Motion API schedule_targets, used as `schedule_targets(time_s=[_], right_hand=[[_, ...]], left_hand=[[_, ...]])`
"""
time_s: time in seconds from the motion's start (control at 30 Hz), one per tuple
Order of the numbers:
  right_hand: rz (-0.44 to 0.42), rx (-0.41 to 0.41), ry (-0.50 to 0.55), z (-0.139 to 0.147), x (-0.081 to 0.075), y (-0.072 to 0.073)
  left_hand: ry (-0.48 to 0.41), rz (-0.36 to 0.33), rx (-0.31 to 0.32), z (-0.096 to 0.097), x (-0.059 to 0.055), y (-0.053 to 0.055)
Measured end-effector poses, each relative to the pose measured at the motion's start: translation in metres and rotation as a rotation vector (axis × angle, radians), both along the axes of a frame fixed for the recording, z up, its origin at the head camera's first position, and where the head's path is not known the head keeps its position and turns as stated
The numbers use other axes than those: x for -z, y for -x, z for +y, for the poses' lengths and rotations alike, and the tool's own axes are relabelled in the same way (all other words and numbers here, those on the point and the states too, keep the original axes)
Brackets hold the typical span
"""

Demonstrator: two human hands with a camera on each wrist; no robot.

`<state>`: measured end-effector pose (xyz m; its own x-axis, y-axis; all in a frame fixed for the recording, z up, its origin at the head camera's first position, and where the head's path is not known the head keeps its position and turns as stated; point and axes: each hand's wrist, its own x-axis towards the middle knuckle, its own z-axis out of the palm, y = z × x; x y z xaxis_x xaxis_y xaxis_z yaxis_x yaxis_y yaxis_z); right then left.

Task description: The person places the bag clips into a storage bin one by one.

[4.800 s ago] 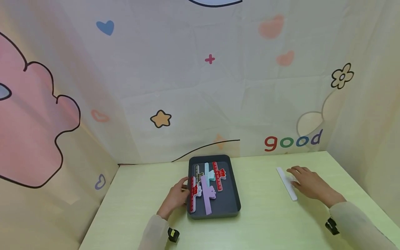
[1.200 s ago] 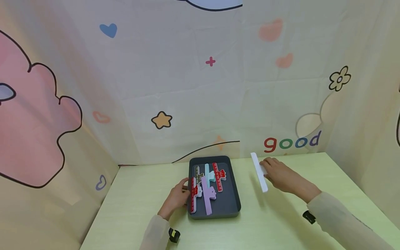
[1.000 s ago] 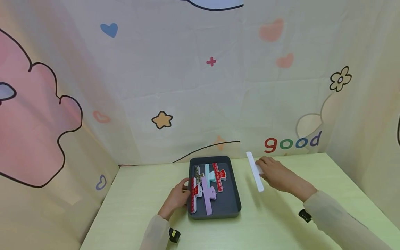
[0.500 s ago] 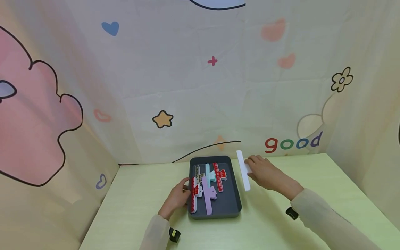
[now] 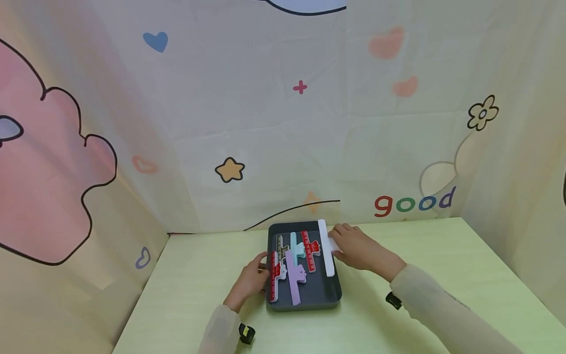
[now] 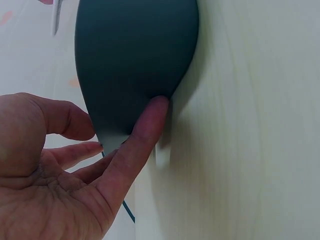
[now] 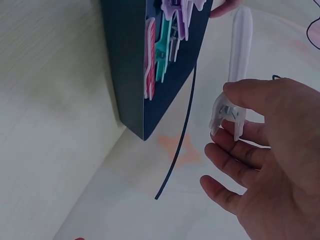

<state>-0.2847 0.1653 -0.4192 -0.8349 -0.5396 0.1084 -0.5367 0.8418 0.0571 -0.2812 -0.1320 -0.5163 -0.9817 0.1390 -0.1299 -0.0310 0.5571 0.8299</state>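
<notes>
A white ruler clip [image 5: 326,248] hangs over the right side of the dark grey tray [image 5: 320,292], pinched by my right hand [image 5: 355,250] between thumb and fingers. In the right wrist view the white clip [image 7: 241,45] shows its spring handle in my grip, its long bar pointing up. My left hand [image 5: 249,281] grips the tray's left side, its fingertips at the rim and against the outer wall [image 6: 135,55] in the left wrist view. Inside the tray lie a purple clip [image 5: 292,282], a teal clip [image 5: 293,241], two red ones, one at upper right [image 5: 308,253], and a dark patterned clip [image 5: 279,243].
The tray stands on a pale green-yellow table [image 5: 199,295], near its back edge. A printed curtain [image 5: 265,123] rises behind the table and at both sides. Each wrist wears a small black strapped device [image 5: 246,334].
My right hand has picked the white clip up from the table at the right and carried it left, now over the tray. My left hand has stayed at the tray.
</notes>
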Motion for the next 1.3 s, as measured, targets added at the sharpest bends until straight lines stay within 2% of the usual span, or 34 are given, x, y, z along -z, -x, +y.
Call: schedule_targets(time_s=[0.27, 0.63, 0.97, 1.3], right_hand=[[-0.06, -0.022, -0.039, -0.018, 0.005, 0.006], [-0.029, -0.061, -0.097, -0.033, 0.02, 0.012], [-0.085, -0.017, -0.173, -0.042, 0.044, 0.014], [-0.127, 0.014, -0.203, -0.047, 0.056, 0.014]], left_hand=[[0.007, 0.001, 0.002, -0.001, 0.0, 0.0], [0.01, -0.013, -0.013, 0.0, -0.001, 0.003], [0.01, -0.023, -0.007, 0.002, 0.002, 0.001], [0.019, -0.019, -0.009, 0.001, 0.001, 0.001]])
